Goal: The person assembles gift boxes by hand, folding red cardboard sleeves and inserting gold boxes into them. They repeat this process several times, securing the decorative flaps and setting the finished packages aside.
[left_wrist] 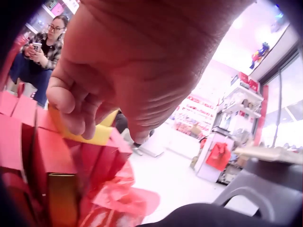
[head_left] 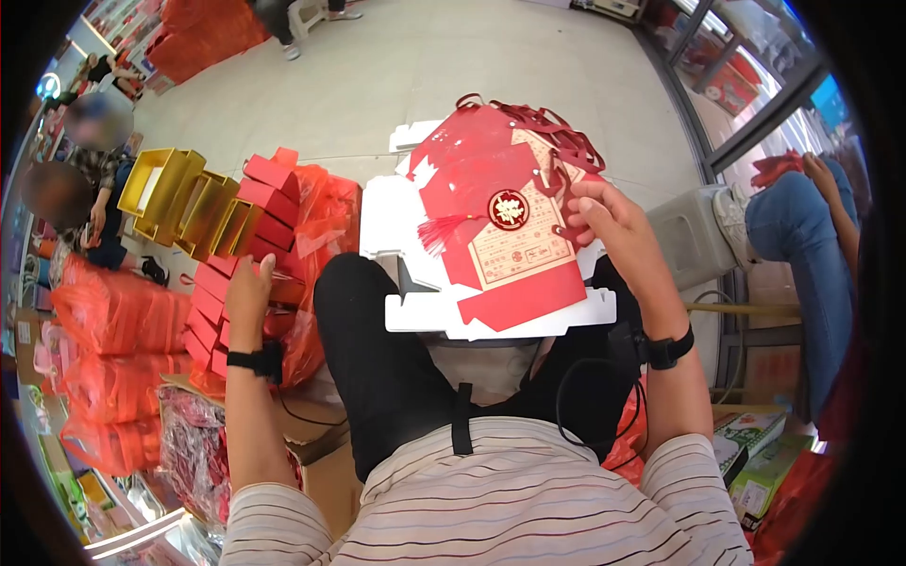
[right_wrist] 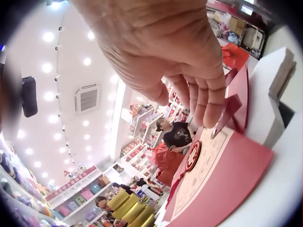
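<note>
Over a stack of red boxes (head_left: 203, 311) at my left, the left hand (head_left: 248, 297) hangs with fingers loosely bent. In the left wrist view its thumb stands apart, and the fingertips overlap a yellow-gold box (left_wrist: 97, 135). Flat red card box blanks (head_left: 528, 302) with printed beige panels lie piled over my lap. On the top one sits a round red-and-gold emblem (head_left: 510, 209) with a pink tassel (head_left: 448, 229). My right hand (head_left: 612, 222) is at the pile's right side, fingers extended and thumb apart, fingertips right at a dark red ribbon handle (right_wrist: 227, 113).
White card sheets (head_left: 396, 236) lie under the red blanks. Gold trays (head_left: 193, 203) stand beyond the red boxes at left. Red plastic-bagged bundles (head_left: 118, 321) are stacked at far left. A grey stool (head_left: 694, 231) and a person in jeans (head_left: 802, 236) are at right.
</note>
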Demonstrator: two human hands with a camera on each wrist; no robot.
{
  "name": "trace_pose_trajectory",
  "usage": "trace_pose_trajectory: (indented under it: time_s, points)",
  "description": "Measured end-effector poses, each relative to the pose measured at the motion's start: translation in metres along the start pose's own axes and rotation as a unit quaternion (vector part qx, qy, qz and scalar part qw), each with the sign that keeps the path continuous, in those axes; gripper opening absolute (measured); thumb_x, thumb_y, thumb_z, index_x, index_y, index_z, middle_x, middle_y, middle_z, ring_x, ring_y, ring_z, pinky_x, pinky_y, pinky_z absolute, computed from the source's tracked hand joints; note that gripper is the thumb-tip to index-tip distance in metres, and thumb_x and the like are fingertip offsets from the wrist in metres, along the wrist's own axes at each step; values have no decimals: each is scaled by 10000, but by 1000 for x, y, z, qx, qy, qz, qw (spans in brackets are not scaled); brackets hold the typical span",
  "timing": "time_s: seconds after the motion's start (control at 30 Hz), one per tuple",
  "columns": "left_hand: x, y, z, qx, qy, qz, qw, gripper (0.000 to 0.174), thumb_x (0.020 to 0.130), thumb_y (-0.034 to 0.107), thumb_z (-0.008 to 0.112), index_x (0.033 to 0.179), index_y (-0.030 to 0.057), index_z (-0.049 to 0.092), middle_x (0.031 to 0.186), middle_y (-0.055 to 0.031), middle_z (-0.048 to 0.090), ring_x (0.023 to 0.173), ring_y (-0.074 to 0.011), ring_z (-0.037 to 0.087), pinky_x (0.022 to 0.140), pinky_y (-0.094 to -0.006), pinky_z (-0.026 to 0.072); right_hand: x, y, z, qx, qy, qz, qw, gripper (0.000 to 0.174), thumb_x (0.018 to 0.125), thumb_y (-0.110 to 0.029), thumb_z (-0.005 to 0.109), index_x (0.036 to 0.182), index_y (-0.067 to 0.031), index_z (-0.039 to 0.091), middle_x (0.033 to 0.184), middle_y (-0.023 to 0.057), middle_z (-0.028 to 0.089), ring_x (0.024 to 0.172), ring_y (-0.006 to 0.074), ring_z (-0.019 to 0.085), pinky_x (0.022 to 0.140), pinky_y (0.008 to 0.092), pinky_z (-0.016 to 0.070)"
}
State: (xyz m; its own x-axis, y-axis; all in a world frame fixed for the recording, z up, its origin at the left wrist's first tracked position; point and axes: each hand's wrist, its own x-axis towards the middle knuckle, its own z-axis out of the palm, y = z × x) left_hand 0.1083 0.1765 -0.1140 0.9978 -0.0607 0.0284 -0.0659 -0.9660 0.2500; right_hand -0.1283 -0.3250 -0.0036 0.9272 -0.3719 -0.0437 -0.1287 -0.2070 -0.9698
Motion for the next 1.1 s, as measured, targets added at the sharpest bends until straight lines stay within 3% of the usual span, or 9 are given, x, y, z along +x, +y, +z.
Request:
trace_pose_trajectory:
  time_s: [0.07,0.2,0.33,0.53,0.63,0.73,0.83,0.93,1.1]
  points:
    - [-7,39,-21,-151,11,81,985,548,1025,486,587,1285,10,659,1095,-235,732,1001,-377,715,911,-441,547,4,2,-2,-45,2,24,999,360,1024,-264,580,1233,20,654,1051,49,677,893,119,634,789,282,529]
    - [-52,151,-61,-443,-217,100,864,424,1033,337,623,1301,10,654,1036,-75,711,906,-131,668,718,-283,554,14,-2,6,-80,-44,58,994,363,1012,-283,596,1189,23,679,952,34,676,858,115,633,734,281,513]
    - [-74,209,-45,-420,-297,140,846,503,1063,354,575,1363,-51,586,1045,-73,682,880,-130,659,649,-247,535,16,-9,12,-110,-44,88,989,359,1005,-295,606,1144,23,697,875,20,666,783,117,628,667,280,491]
    - [-83,213,-30,-445,-314,103,832,603,1040,400,613,1395,-81,534,1113,-99,663,905,-137,655,674,-260,539,4,0,23,-84,-85,86,989,355,994,-301,634,1050,43,701,852,33,668,731,117,611,646,285,484]
    - [-85,208,-26,-487,-319,88,808,593,1039,391,619,1400,-70,526,1150,-94,646,938,-134,645,696,-257,537,1,7,26,-122,-67,75,987,323,1004,-295,637,1117,-1,707,866,-2,669,746,76,596,628,253,467]
    - [-89,207,-24,-528,-308,74,788,569,1044,364,617,1414,-55,511,1193,-85,626,990,-128,630,730,-258,534,-5,6,30,-165,-31,-70,983,320,997,-277,639,989,38,695,849,65,670,754,121,609,671,292,484]
    - [-99,208,-24,-553,-289,71,778,539,1048,337,615,1412,-44,503,1225,-80,612,1028,-119,618,770,-263,531,-13,0,31,-238,-9,-105,966,301,994,-265,652,1025,30,703,871,59,681,772,108,613,686,289,490]
    - [-97,206,-22,-561,-260,81,782,505,1048,317,620,1392,-33,502,1223,-78,614,1045,-116,612,808,-269,529,-13,-2,32,-42,-49,17,998,305,984,-269,676,1082,19,700,893,41,687,767,94,607,682,276,486]
    - [-97,199,-16,-572,-270,78,770,481,1036,288,645,1365,-31,498,1197,-82,632,1050,-122,619,844,-272,526,-10,-4,26,25,-90,84,992,364,992,-296,674,1214,-8,658,972,1,676,812,74,603,713,240,482]
